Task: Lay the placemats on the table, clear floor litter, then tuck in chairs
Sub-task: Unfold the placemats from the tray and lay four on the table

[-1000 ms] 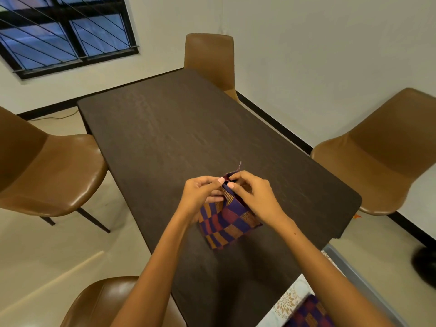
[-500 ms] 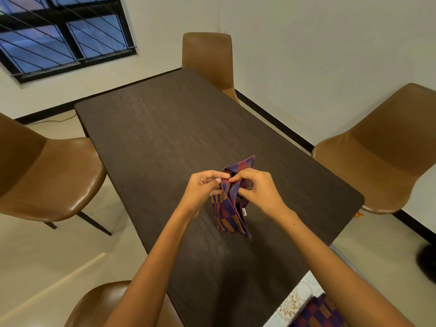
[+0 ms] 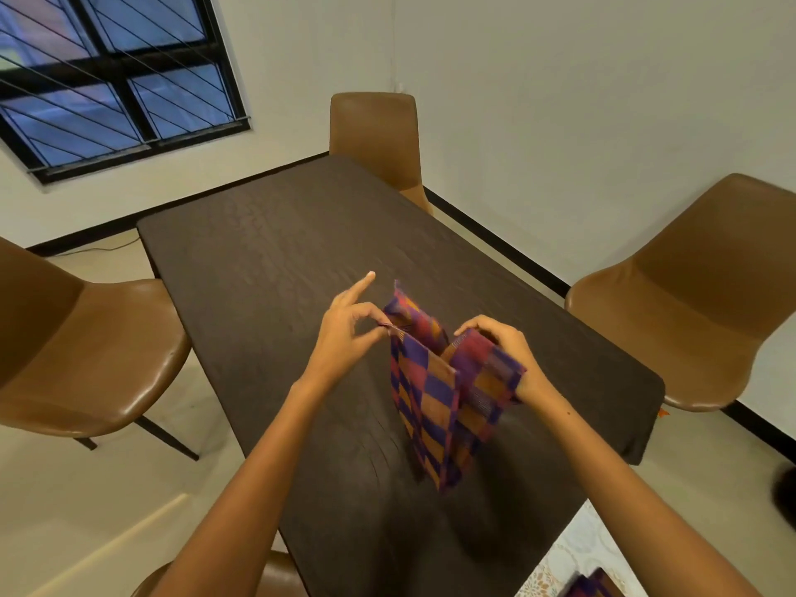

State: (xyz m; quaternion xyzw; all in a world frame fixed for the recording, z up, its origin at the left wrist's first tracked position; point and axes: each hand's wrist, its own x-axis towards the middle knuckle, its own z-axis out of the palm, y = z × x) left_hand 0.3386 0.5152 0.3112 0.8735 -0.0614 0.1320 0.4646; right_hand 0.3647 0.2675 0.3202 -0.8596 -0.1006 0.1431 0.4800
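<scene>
In the upper left of the frame a dark-framed window (image 3: 107,79) with diagonal bars sits in the white wall. Below it, at the left edge, a brown chair (image 3: 82,351) stands on the pale floor, its seat just beside the long side of the dark tabletop (image 3: 267,252), which runs from the lower middle up toward the centre. At the bottom edge, left of centre, the rounded top of another brown chair (image 3: 275,575) shows beside the left forearm.

In the middle of the frame the left hand (image 3: 344,333) is raised over the tabletop; its thumb and one finger pinch the upper left corner of a checked placemat (image 3: 435,398), while the index finger points straight out toward the far end. The placemat, in purple, red and orange squares, is partly unfolded and hangs in folds between the two hands, its lower edge close over or touching the tabletop; which one cannot be told. Behind it, at the far end of the tabletop, a third brown chair (image 3: 374,140) stands upright.

Right of centre the right hand (image 3: 504,351) grips the other upper edge of the placemat, fingers curled over the cloth. At the right edge a fourth brown chair (image 3: 698,308) stands near the tabletop's corner. In the lower right a patterned pale cloth (image 3: 560,575) shows, with more checked fabric (image 3: 590,588) lying on it.
</scene>
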